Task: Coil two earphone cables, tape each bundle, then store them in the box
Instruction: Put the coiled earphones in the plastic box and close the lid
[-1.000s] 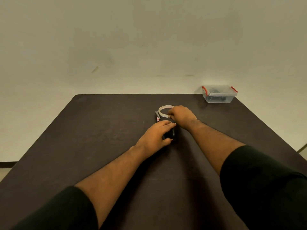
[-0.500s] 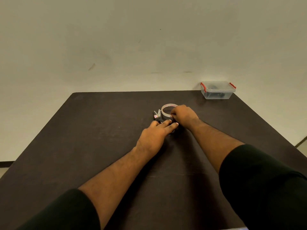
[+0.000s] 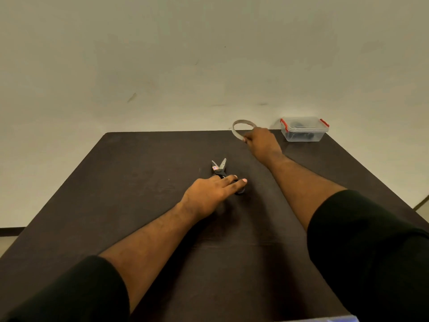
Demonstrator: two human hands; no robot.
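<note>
I am in a bare, plain room that looks staged for recording rather than lived in, though I cannot tell what kind of building it is. A dark matte tabletop (image 3: pixel 139 182) stands against an off-white painted wall (image 3: pixel 162 54) marked with a few scuffs. To my left a dark baseboard (image 3: pixel 11 231) runs along the pale floor. What lies on the tabletop is sparse: scissors (image 3: pixel 219 169) and a small clear plastic box (image 3: pixel 303 129) with red clips at the far right corner. The light is flat and dim.
</note>
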